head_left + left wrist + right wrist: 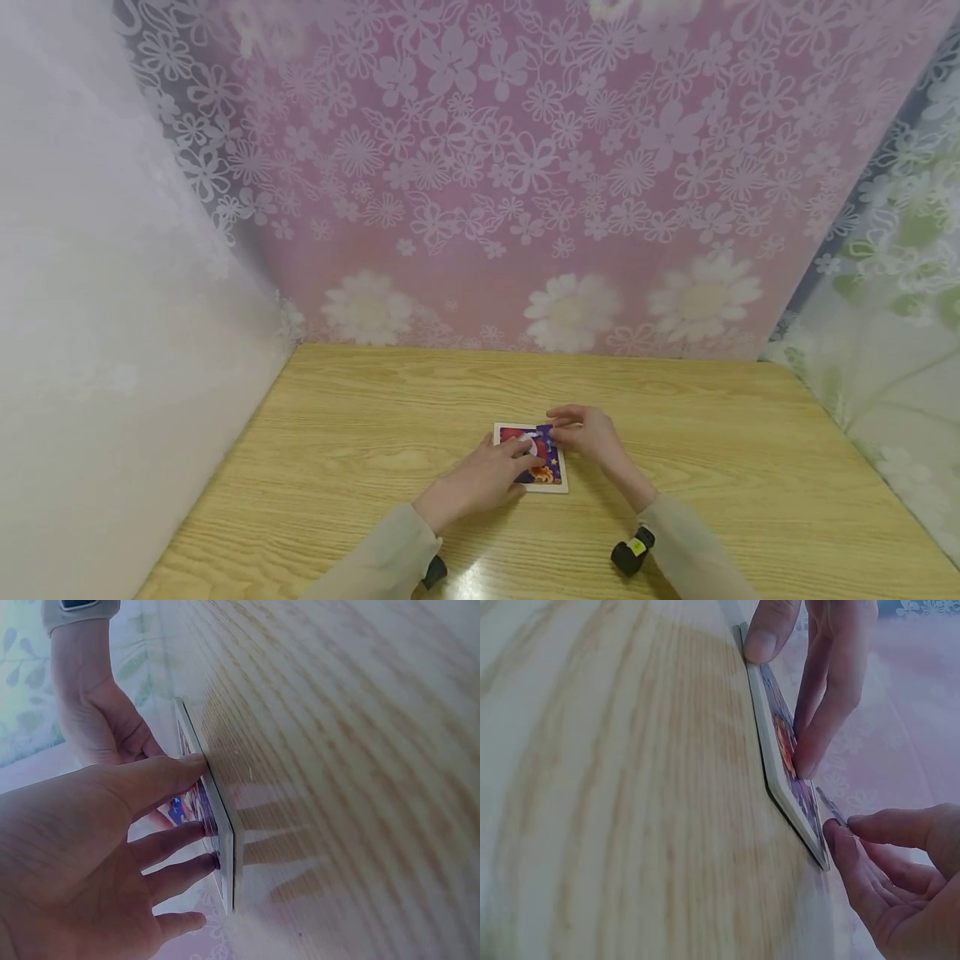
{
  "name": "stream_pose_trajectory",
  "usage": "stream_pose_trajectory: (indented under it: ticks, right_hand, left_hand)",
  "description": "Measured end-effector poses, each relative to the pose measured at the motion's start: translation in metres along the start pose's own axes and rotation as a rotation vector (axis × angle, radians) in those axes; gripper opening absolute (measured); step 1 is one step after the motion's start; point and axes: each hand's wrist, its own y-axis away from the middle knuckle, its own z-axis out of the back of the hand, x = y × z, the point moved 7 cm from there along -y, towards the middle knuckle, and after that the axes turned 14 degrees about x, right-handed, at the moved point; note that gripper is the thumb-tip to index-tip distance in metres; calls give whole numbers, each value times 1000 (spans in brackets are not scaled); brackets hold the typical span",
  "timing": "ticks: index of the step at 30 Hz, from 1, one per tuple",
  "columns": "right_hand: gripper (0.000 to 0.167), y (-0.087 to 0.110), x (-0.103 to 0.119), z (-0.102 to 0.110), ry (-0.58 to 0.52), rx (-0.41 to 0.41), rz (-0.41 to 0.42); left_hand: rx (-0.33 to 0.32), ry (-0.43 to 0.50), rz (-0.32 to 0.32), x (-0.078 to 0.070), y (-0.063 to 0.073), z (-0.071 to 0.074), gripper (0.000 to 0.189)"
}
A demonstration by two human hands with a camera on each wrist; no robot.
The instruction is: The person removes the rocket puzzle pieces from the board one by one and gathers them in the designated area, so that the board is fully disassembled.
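A small square picture puzzle [552, 477] with a white border and a purple, red and orange picture lies flat on the table. My left hand [480, 477] rests on it from the left, fingers spread over the picture and thumb at the near edge of the border [217, 799]. At the far right corner, my right hand [596, 435] pinches a thin puzzle piece [831, 804] between thumb and fingertips. In the right wrist view, this piece is tilted and held just off the board's edge. My left fingers hide part of the picture.
The light wood-grain table [375, 408] stretches around the puzzle. A pink floral curtain [480, 208] hangs behind it, with a pale wall covering [112, 292] at the left and a leafy one [900, 333] at the right. Black wrist cameras [630, 557] sit under the sleeves.
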Motion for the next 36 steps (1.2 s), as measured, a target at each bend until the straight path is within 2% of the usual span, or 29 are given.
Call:
stream_pose_trajectory:
  ticks: [8,20,36]
  right_hand:
    - [29,3,-1,15,-78,-52,13]
    - [32,13,-3,39,-189,-9,91]
    - [44,42,-36,95,-224,-44,72]
  left_hand:
    - [-1,21,-1,0,1,0,48]
    - [5,52,-3,-1,2,-2,48]
    - [9,49,-3,0,0,-4,49]
